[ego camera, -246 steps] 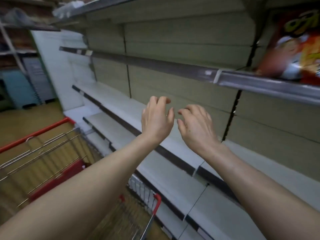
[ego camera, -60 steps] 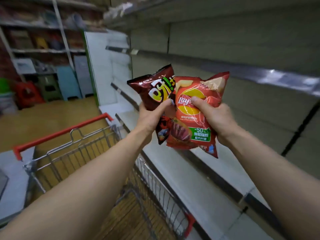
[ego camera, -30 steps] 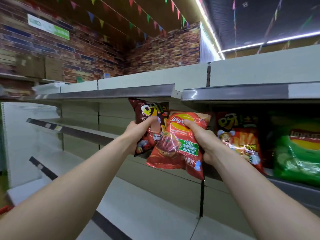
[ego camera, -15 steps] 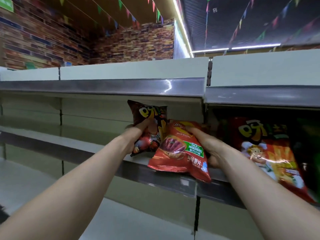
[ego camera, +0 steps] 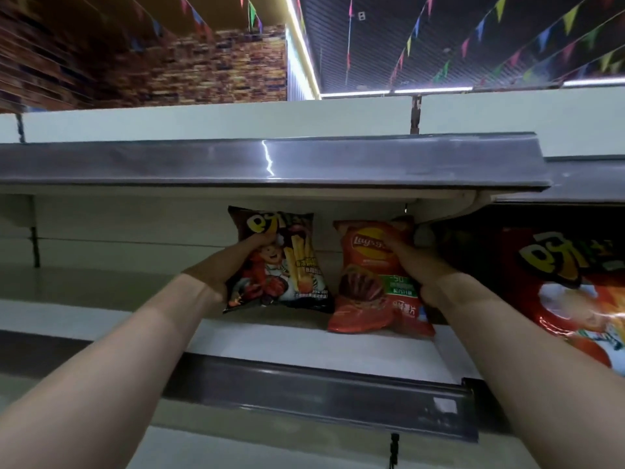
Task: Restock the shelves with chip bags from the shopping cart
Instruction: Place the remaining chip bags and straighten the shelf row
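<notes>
The shelf (ego camera: 270, 340) shows open board from its left end up to the left hand (ego camera: 233, 265). That hand grips a dark fries-snack bag (ego camera: 287, 262) by its left side, thumb across the front. The bag stands upright at the shelf's middle, face outward, with yellow stylised characters, a cartoon figure and fries; its small print is unreadable. A narrow gap separates it from the red Lay's bag (ego camera: 368, 286), which has a green "-50" label. It stands upright near the shelf's right end, its top close under the upper shelf (ego camera: 270, 164). The right hand (ego camera: 419, 265) holds its right edge. A larger red snack bag (ego camera: 568, 282) fills the next bay.
</notes>
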`<state>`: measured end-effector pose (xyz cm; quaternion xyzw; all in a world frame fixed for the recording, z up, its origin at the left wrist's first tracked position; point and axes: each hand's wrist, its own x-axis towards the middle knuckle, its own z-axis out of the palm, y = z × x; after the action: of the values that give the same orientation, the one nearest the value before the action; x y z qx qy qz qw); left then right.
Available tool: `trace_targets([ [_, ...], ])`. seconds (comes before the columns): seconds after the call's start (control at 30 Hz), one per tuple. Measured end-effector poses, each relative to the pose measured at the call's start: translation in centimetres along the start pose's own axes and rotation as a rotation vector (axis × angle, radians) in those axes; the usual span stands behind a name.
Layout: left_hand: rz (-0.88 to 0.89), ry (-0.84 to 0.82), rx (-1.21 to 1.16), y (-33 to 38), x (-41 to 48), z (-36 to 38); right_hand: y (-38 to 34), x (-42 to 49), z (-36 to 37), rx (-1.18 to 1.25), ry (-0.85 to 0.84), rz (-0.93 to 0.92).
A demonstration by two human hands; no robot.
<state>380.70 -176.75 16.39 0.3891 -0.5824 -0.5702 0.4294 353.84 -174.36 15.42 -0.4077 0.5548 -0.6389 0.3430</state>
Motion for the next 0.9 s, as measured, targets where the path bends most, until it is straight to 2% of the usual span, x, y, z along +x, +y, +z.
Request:
trace_targets([
  [0.2, 0.009, -0.026, -0.029, -0.3, 0.2, -0.6, 1.0, 1.3, 0.1, -0.043, 0.061, -0.118],
  [0.3, -0.019, -0.108, -0.083, 0.1, 0.9, 1.6, 1.4, 2.4, 1.2, -0.023, 0.084, -0.116],
  [0.4, -0.027, -0.184, -0.142, 0.5, 1.8, 4.7, 1.9, 3.1, 1.6, 0.04, 0.008, -0.096],
  [0.63, -0.027, -0.203, -0.238, -0.7, 3.5, 6.9, 2.5, 3.4, -0.1, 0.101, -0.233, -0.033],
  [0.73, -0.047, -0.213, -0.261, -0.9, 3.6, 6.9, 2.1, 3.1, -0.5, 0.162, -0.351, 0.034],
  [0.9, -0.049, -0.217, -0.262, -1.2, 3.9, 7.4, 1.8, 2.6, -1.9, 0.126, -0.414, 0.216],
])
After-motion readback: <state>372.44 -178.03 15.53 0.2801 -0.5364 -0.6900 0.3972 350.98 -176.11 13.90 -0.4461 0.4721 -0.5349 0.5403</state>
